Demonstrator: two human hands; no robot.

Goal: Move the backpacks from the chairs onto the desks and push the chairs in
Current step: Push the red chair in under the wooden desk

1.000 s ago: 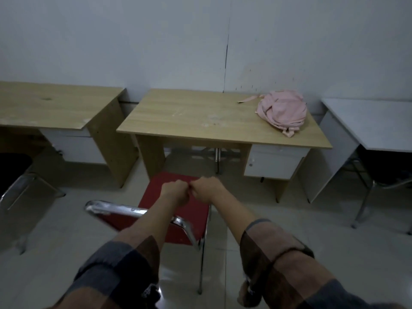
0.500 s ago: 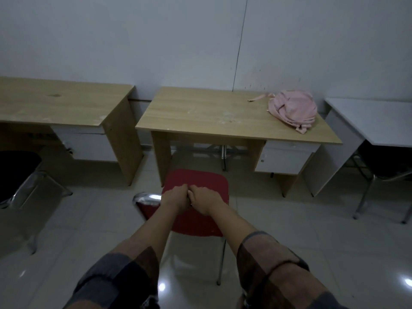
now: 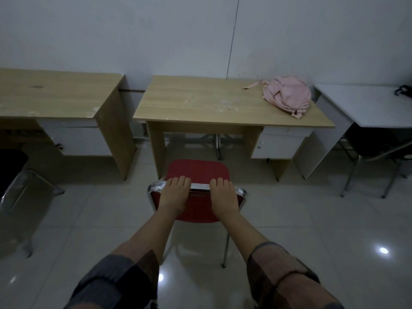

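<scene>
A black chair (image 3: 11, 166) stands at the far left, before a wooden desk (image 3: 55, 94). In the middle, the red chair (image 3: 197, 170) faces the centre desk (image 3: 200, 103), its seat just short of the desk's front edge and not yet under it. The left hand (image 3: 175, 194) and right hand (image 3: 223, 195) lie side by side on the chrome top rail of its backrest, fingers curled over the bar, gripping it. The pink backpack (image 3: 286, 94) rests on that desk's right rear corner. Farther right is a white desk (image 3: 367, 105) with another dark chair (image 3: 376, 146) below it.
</scene>
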